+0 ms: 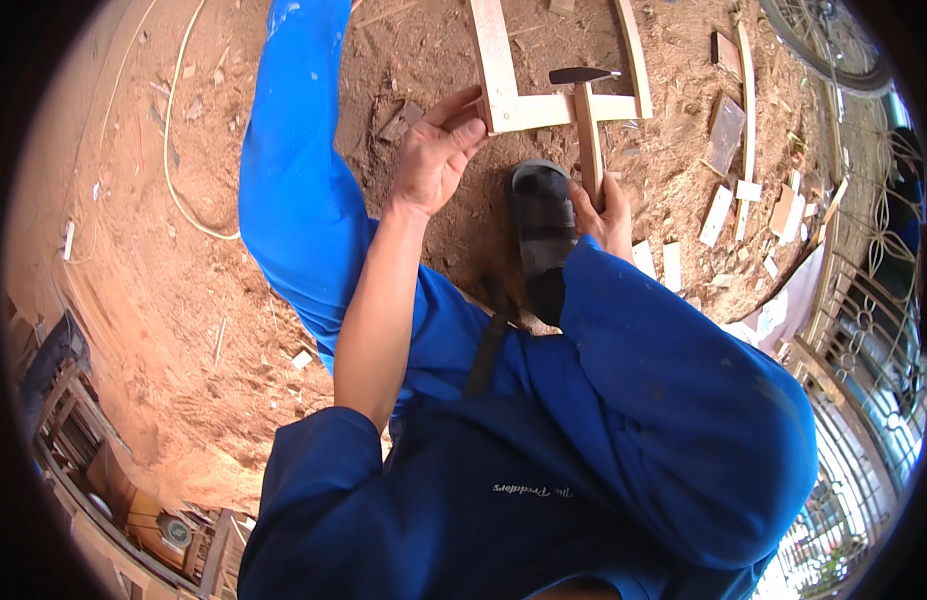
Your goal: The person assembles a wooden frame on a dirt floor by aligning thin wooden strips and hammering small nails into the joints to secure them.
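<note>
A pale wooden frame (546, 111) reaches in from the top edge, with two long side pieces joined by a crosspiece. My left hand (436, 165) grips its near left corner, the thumb on the near side and the fingers curled behind the wood. In my right hand (606, 218) is a hammer (590, 130), held by the lower part of its wooden handle. The dark metal head is up at the crosspiece, overlapping it in this view; whether it touches the wood I cannot tell.
My sandalled foot (544, 225) is just below the frame. Wood offcuts (719, 215) and a long strip (749, 110) lie on the sawdust-covered ground at right. A bicycle wheel (844, 60) and metal grille (864, 320) stand beyond. A pale cable (171, 150) curves at left.
</note>
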Demonstrator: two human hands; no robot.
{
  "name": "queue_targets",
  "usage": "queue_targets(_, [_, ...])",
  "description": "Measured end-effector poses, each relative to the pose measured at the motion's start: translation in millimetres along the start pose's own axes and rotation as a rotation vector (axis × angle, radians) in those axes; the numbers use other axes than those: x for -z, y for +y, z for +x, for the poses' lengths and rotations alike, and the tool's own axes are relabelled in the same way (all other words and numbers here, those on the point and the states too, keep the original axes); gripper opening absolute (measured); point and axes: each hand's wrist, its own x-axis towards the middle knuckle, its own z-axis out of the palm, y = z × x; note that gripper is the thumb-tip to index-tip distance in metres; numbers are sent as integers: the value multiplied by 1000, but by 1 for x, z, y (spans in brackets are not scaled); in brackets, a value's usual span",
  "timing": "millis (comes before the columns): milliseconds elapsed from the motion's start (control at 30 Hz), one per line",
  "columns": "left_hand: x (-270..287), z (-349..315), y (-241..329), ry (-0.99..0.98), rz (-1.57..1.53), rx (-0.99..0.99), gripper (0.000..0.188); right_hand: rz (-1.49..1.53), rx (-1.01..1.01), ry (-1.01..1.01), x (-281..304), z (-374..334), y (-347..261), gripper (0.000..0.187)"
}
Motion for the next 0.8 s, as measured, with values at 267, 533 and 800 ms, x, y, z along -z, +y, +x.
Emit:
queue_targets(267, [-89,-10,-3,-79,66,-28,44,-387,491,350,16,6,-27,51])
queue_targets(533, [-193,-18,-27,-182,188,66,42,104,402,349,66,13,-52,34])
queue_targets(800, [-182,-20,-43,-87,510,-120,25,343,317,441,91,3,-91,19])
